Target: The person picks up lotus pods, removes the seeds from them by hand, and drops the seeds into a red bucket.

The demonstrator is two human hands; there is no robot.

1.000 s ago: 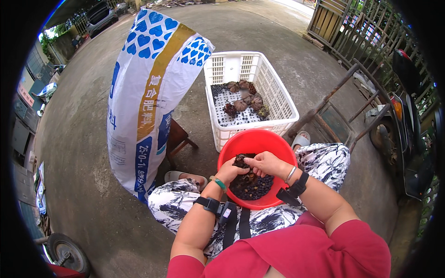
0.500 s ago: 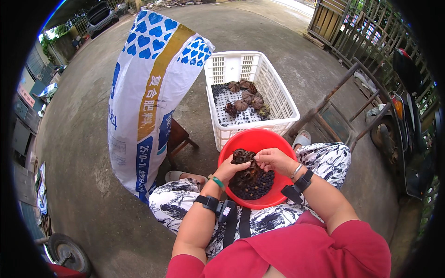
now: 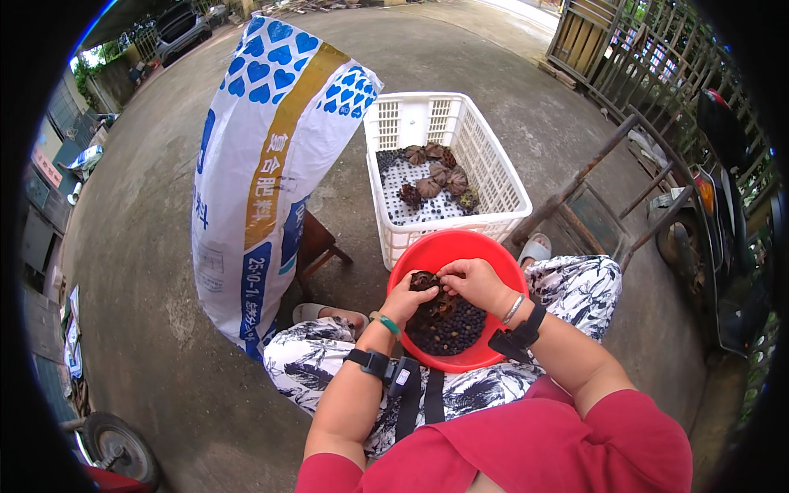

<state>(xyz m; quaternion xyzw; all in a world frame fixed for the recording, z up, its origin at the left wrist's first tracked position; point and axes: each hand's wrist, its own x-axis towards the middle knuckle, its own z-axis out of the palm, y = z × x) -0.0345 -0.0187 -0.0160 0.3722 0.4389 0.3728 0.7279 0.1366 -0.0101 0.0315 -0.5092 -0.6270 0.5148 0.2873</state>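
Observation:
A dried brown lotus seed pod [image 3: 424, 280] is gripped by my left hand [image 3: 399, 304] over the red basin [image 3: 460, 243]. My right hand [image 3: 483, 286] meets it from the right, thumb and forefinger pinched at the pod's edge; any seed between those fingertips is hidden. Below both hands, dark lotus seeds [image 3: 459, 330] lie heaped in the basin, with brown pod pieces at the left, partly covered by my left hand. The basin sits between my legs, against the near side of a white slatted crate [image 3: 503, 215]. Several dry pods [image 3: 429, 187] and scattered dark seeds lie inside that crate.
A tall white and blue woven sack [image 3: 234, 181] stands to the left, leaning by a small wooden stool [image 3: 322, 246]. On the right are a metal-framed cart [image 3: 604, 218] and a parked motorbike [image 3: 699, 246]. A wheel [image 3: 119, 448] shows at the lower left.
My right hand has shifted slightly left and up along the pod, and its wrist has turned. The pod has tilted and sits a little lower in my left hand.

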